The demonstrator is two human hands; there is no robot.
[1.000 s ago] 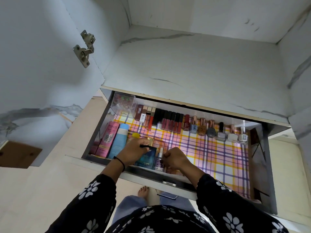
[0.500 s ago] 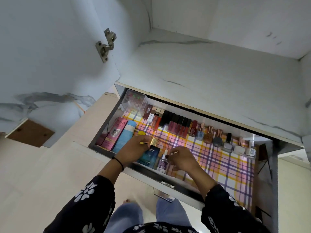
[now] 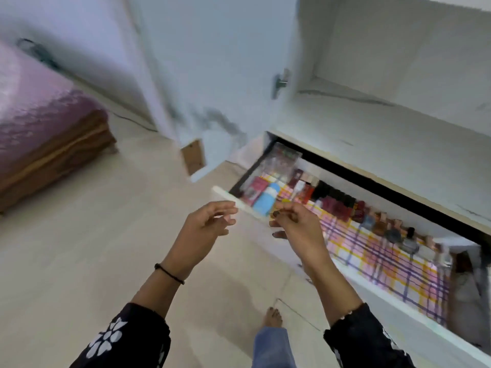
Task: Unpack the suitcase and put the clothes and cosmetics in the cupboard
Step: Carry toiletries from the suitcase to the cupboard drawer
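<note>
Open drawer (image 3: 393,264) beyond left hand (image 3: 204,229) and right hand (image 3: 297,229), fingers loose.

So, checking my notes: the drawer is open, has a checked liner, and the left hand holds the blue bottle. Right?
Not quite. In the head view the left hand holds nothing; the blue bottle lies in the drawer. The drawer is open with a checked liner.
</note>
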